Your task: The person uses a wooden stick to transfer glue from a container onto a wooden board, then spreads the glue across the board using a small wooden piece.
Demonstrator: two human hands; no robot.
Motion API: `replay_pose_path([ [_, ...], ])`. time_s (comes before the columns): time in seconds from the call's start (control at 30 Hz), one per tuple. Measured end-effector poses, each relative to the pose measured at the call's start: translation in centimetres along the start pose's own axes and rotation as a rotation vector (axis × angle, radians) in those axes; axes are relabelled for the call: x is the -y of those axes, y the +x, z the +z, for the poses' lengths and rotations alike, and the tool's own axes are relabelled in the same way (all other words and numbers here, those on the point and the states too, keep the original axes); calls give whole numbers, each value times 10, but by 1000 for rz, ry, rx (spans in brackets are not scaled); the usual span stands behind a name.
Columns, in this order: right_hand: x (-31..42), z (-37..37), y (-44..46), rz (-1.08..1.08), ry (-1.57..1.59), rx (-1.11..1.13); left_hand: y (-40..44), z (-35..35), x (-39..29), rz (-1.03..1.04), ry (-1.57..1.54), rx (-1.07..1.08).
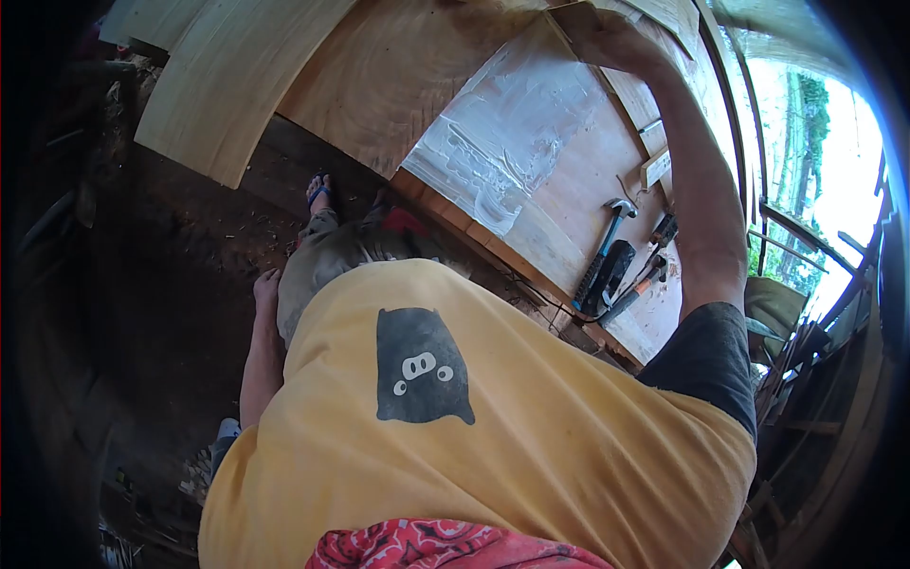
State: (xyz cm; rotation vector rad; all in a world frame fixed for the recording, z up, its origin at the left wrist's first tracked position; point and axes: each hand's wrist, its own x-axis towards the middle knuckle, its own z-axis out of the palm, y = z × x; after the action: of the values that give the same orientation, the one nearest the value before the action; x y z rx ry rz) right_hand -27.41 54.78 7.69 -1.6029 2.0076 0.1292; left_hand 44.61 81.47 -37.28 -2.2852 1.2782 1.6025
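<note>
My right arm stretches across the work surface to the top edge of the view. There my right hand (607,40) is closed round a flat brown piece (573,17), whose kind I cannot make out. Below that hand, a wet white coating (493,128), streaky and thicker in places, covers part of a wooden panel (588,171). My left hand (267,284) hangs low at my side, by my trouser leg and away from the panel. Its fingers are small and dark in the view, so their pose is unclear.
On the panel's right part lie a claw hammer (607,242), a black tool (614,270) and an orange-handled tool (637,296). Thin wood sheets (237,85) overhang at the upper left. A wood block (654,169) rests by the far strip. My sandalled foot (319,192) stands on the dirt floor.
</note>
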Motion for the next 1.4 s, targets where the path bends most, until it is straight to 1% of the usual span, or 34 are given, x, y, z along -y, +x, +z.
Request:
replay_pose_path([
  [0.07, -11, 23, 8, -18, 51, -7, 0, -3, 7, -4, 7, 2],
  [0.17, -4, 41, -4, -163, -115, -73, -2, -4, 14, -48, -48, 34],
  [0.2, -1, 55, -10, -207, -123, -162, -5, -5, 14, -68, -75, 50],
  [0.3, 51, 64, -59, -116, -155, -97, -13, -12, 8, -80, -26, 90],
  [0.33, 60, 74, -71, -118, -114, -100, -6, -13, 16, -56, -40, 109],
  [0.4, 81, 91, -94, -162, -131, -106, 7, -15, 26, -8, -66, 148],
  [0.5, 120, 109, -129, -146, -83, -76, 18, -23, 19, 39, -51, 133],
  [0.53, 124, 122, -137, -183, -56, -91, 19, -28, 11, 44, -48, 123],
  [0.57, 130, 127, -145, -198, -65, -46, 21, -32, 3, 49, -46, 114],
  [0.67, 166, 135, -173, -167, -145, 20, 29, -41, -11, 116, 27, 63],
  [0.77, 195, 131, -197, -164, -101, 88, 26, -52, -23, 159, 52, 46],
  [0.8, 199, 131, -206, -177, -81, 51, 22, -56, -28, 162, 48, 50],
  [0.9, 181, 126, -214, -109, -57, -8, 10, -65, -33, 151, 13, 52],
  [0.97, 156, 110, -221, -173, -15, -127, 7, -66, -28, 138, 50, 28],
  [1.03, 130, 89, -220, -143, -65, -266, 3, -67, -25, 122, 73, 15],
  [1.1, 79, 66, -199, 39, -91, -173, -6, -63, -22, 99, 74, 13],
  [1.17, 20, 64, -173, -27, -66, -374, -3, -56, -7, 104, 63, 5],
  [1.2, 13, 52, -164, 85, -104, -303, -4, -50, -1, 101, 55, -5],
  [1.3, -48, 47, -131, 14, -59, -357, -27, -36, 2, 70, 21, -32],
  [1.33, -60, 44, -120, 62, -98, -314, -26, -26, 15, 48, -42, -36],
  [1.4, -81, 39, -101, 29, -81, -290, -24, -4, 48, 4, -168, -44],
])
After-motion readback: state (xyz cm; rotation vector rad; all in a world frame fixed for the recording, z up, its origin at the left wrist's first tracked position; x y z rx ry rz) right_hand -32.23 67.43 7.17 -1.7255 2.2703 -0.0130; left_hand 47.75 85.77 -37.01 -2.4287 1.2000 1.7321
